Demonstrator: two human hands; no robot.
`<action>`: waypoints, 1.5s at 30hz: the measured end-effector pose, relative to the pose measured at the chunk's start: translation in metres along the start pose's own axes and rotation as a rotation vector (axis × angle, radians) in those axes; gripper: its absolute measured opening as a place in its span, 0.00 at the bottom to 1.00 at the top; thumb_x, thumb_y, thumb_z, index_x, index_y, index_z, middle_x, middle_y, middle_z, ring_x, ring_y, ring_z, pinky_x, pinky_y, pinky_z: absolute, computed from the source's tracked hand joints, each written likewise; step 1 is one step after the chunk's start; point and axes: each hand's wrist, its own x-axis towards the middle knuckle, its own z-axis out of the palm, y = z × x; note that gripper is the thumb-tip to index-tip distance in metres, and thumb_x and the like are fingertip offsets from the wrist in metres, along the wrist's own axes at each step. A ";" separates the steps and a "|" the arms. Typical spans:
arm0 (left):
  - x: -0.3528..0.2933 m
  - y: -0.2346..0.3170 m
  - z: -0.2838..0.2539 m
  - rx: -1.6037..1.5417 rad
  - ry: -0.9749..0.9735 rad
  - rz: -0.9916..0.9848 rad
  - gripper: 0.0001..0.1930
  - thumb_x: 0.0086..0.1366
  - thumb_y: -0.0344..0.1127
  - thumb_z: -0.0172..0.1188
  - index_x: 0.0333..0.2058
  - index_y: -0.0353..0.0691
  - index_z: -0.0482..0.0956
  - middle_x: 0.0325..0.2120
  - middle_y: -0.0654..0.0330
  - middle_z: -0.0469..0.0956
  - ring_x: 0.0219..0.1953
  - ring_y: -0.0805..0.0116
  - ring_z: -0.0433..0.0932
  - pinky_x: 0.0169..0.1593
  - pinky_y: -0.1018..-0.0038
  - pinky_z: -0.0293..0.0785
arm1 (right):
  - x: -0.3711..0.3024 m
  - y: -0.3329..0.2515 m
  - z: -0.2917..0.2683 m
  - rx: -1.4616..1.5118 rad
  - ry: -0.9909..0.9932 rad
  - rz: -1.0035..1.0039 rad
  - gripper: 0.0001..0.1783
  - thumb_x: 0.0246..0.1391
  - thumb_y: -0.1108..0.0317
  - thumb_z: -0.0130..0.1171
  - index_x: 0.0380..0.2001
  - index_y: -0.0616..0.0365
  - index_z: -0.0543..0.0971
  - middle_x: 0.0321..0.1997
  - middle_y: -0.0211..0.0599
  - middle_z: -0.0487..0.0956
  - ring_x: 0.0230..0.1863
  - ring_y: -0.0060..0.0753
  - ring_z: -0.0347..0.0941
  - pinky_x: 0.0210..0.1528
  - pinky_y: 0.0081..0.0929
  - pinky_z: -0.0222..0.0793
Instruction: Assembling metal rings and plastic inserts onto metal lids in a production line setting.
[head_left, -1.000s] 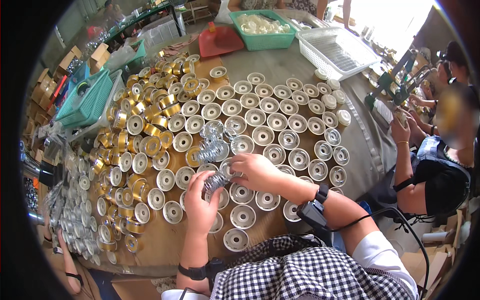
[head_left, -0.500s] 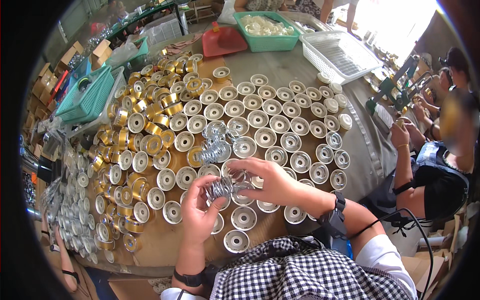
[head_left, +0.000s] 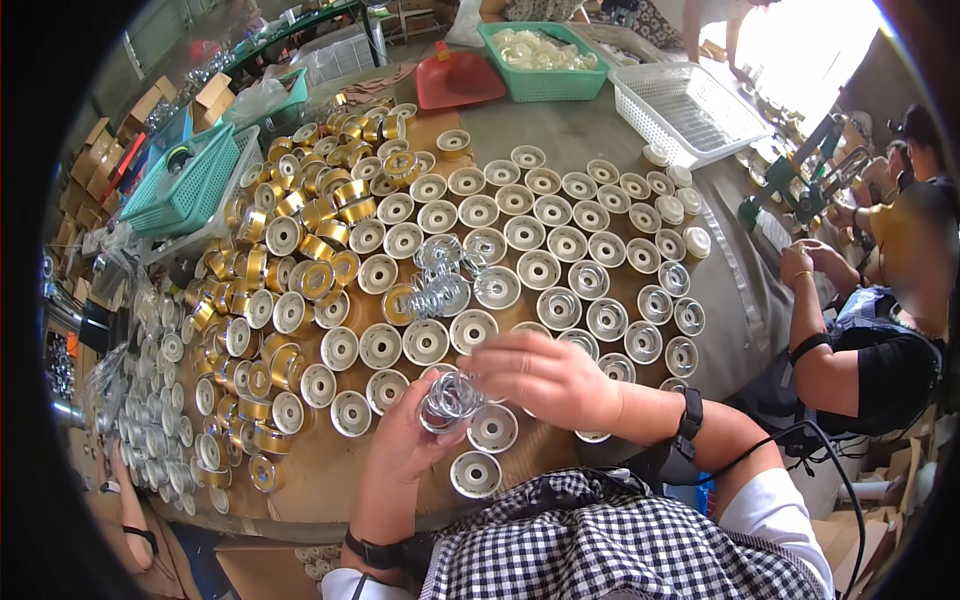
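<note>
So my right hand (head_left: 550, 380) is pretty blurry here, and it covers part of the wire springs (head_left: 449, 402) plus a few of the white cups (head_left: 462, 478) behind it. Its fingers are bent over the coil's upper right edge, but I honestly can't tell if they're pinching any wire. My left hand (head_left: 408, 430) is curled around the bundle, thumb on the near side, fingertips partly tucked out of sight. How many springs are in there? Too tangled to count. Another person's arm (head_left: 133, 510) at lower left gets cut off by the dark rim. Whatever might be printed on the pale sheet (head_left: 770, 232) by the green tool (head_left: 800, 185) is too small to read. The bundle sits above the table's near side, ringed end facing up at me, long axis seemingly tipped up and slightly right. Loose springs (head_left: 440, 290) lie just beyond, among the cups.
</note>
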 end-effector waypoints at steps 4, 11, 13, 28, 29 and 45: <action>0.002 -0.002 0.012 0.247 0.270 0.019 0.26 0.77 0.53 0.41 0.51 0.33 0.71 0.30 0.54 0.78 0.25 0.67 0.77 0.24 0.76 0.72 | 0.004 -0.007 0.004 0.172 0.054 0.274 0.24 0.49 0.74 0.67 0.52 0.57 0.78 0.53 0.38 0.81 0.54 0.45 0.78 0.50 0.37 0.80; -0.002 -0.014 0.038 0.670 0.136 0.417 0.29 0.59 0.21 0.68 0.58 0.37 0.67 0.43 0.57 0.80 0.40 0.66 0.82 0.38 0.70 0.83 | -0.001 -0.011 -0.009 0.292 -0.062 0.518 0.26 0.51 0.74 0.68 0.55 0.55 0.78 0.53 0.42 0.80 0.51 0.49 0.79 0.50 0.38 0.79; 0.000 -0.016 0.031 0.800 0.106 0.510 0.27 0.60 0.22 0.67 0.57 0.37 0.68 0.45 0.56 0.79 0.37 0.67 0.83 0.36 0.71 0.83 | -0.003 -0.011 -0.012 0.348 -0.092 0.570 0.28 0.51 0.74 0.68 0.57 0.55 0.78 0.54 0.43 0.79 0.52 0.48 0.79 0.51 0.37 0.79; 0.001 -0.017 0.024 0.352 0.403 0.244 0.21 0.74 0.51 0.46 0.32 0.40 0.76 0.22 0.62 0.77 0.18 0.73 0.74 0.19 0.76 0.68 | -0.006 -0.032 -0.026 0.224 -0.289 0.043 0.24 0.52 0.72 0.63 0.55 0.57 0.79 0.61 0.40 0.75 0.59 0.46 0.73 0.53 0.36 0.79; -0.002 -0.019 0.022 0.353 0.404 0.245 0.21 0.74 0.51 0.46 0.32 0.40 0.76 0.22 0.62 0.77 0.18 0.73 0.74 0.19 0.76 0.68 | -0.004 -0.033 -0.027 0.230 -0.300 0.043 0.24 0.52 0.70 0.61 0.55 0.57 0.79 0.62 0.39 0.74 0.60 0.46 0.73 0.53 0.37 0.81; 0.001 -0.022 0.010 0.071 0.501 0.212 0.28 0.73 0.62 0.47 0.30 0.40 0.76 0.18 0.62 0.76 0.15 0.72 0.72 0.15 0.76 0.64 | -0.003 -0.028 0.005 0.280 -0.124 0.105 0.32 0.36 0.74 0.66 0.52 0.58 0.79 0.56 0.38 0.80 0.56 0.43 0.76 0.52 0.38 0.79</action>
